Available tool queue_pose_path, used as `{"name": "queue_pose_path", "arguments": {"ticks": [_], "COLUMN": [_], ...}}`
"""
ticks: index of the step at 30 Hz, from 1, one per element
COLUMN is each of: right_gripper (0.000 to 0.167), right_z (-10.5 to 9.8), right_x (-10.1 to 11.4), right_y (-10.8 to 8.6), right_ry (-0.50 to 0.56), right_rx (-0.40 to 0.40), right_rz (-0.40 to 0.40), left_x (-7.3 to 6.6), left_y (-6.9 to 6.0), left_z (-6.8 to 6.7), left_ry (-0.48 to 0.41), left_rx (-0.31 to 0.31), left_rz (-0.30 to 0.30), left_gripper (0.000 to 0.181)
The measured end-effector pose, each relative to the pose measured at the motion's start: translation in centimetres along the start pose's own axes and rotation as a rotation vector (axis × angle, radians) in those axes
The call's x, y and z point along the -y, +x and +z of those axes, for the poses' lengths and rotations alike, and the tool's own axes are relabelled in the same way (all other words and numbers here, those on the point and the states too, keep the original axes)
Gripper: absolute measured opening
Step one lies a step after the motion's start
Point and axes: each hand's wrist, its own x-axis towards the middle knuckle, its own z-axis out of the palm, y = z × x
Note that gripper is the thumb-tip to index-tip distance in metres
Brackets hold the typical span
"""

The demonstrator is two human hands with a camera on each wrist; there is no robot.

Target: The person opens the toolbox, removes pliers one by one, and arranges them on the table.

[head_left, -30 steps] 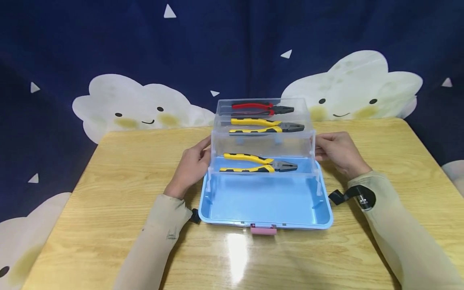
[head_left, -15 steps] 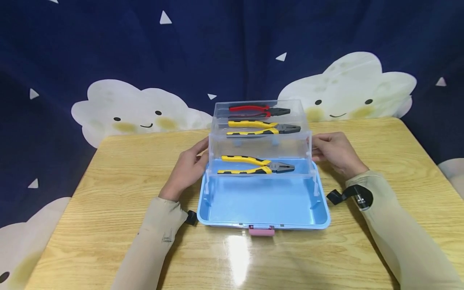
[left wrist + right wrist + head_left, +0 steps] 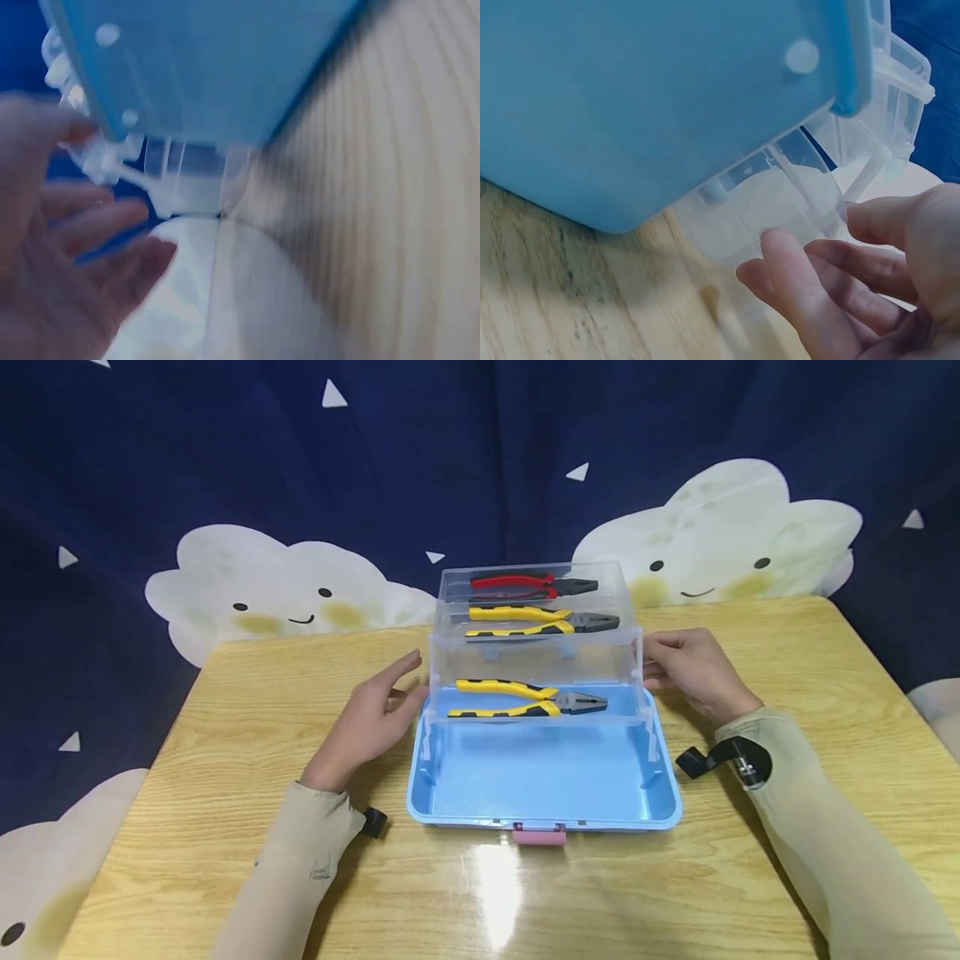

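A light-blue toolbox (image 3: 536, 777) stands with its clear stepped trays (image 3: 540, 664) raised over the back of its base. Yellow-and-black pliers (image 3: 532, 700) lie in the lower tray, with a second yellow-and-black pair (image 3: 543, 621) above. Higher still are red-and-black pliers (image 3: 534, 583). My left hand (image 3: 363, 718) is beside the toolbox's left side, fingers parted and holding nothing; the left wrist view is blurred. My right hand (image 3: 697, 677) is at the right rear corner. In the right wrist view its loosely bent fingers (image 3: 795, 285) are by a clear plastic corner (image 3: 817, 202), the thumb at its edge.
The toolbox rests on a wood-grain table (image 3: 225, 760). A pink latch (image 3: 540, 835) projects from its front edge. Behind hangs a dark-blue curtain (image 3: 450, 460) with white clouds and triangles. Black straps (image 3: 723, 757) are on the wrists.
My left hand has drawn away from the toolbox's left side, moving left and toward me, its fingers spreading. The right hand stays at the right rear. The pliers stay in the trays.
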Motion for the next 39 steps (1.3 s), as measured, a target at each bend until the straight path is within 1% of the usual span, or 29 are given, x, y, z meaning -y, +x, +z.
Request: {"name": "queue_pose_path", "arguments": {"ticks": [4, 7, 10, 12, 14, 16, 19, 22, 26, 29, 35, 39], "right_gripper": [0.05, 0.05, 0.053, 0.054, 0.055, 0.055, 0.057, 0.059, 0.062, 0.065, 0.066, 0.069], "right_z": [0.0, 0.1, 0.2, 0.3, 0.4, 0.4, 0.5, 0.4, 0.1, 0.1, 0.1, 0.0], "right_x": [0.0, -0.1, -0.1, -0.2, -0.2, -0.2, -0.3, -0.4, -0.5, -0.4, -0.3, -0.2], "right_y": [0.1, 0.1, 0.1, 0.2, 0.2, 0.3, 0.3, 0.4, 0.4, 0.3, 0.3, 0.3], "right_ry": [-0.004, -0.01, -0.012, -0.014, -0.011, -0.013, -0.017, -0.023, -0.038, -0.052, -0.095, -0.131], "right_rx": [-0.003, -0.006, -0.002, 0.004, 0.006, 0.005, 0.006, 0.005, 0.001, 0.005, 0.011, 0.017], "right_rz": [-0.01, -0.01, -0.005, -0.003, -0.002, 0.001, 0.001, -0.003, 0.0, 0.003, 0.008, -0.008], "left_x": [0.4, 0.4, 0.4, 0.5, 0.6, 1.0, 1.5, 2.0, 2.2, 2.3, 2.6, 2.6], "left_y": [-1.4, -2.2, -2.8, -3.0, -3.3, -3.5, -3.7, -3.7, -3.6, -3.7, -4.0, -4.0], "left_z": [-0.8, -1.3, -1.4, -1.3, -1.1, -1.0, -0.8, -0.6, -0.4, -0.3, -0.2, -0.1], "left_ry": [0.02, -0.023, -0.119, -0.186, -0.241, -0.293, -0.377, -0.456, -0.537, -0.578, -0.657, -0.682], "left_rx": [0.064, 0.108, 0.162, 0.2, 0.223, 0.236, 0.245, 0.271, 0.307, 0.318, 0.329, 0.353], "left_rz": [0.057, 0.089, 0.093, 0.075, 0.049, 0.037, 0.039, 0.05, 0.043, 0.033, 0.037, 0.032], "left_gripper": [0.07, 0.073, 0.076, 0.079, 0.084, 0.088, 0.092, 0.089, 0.087, 0.089, 0.089, 0.097]}}
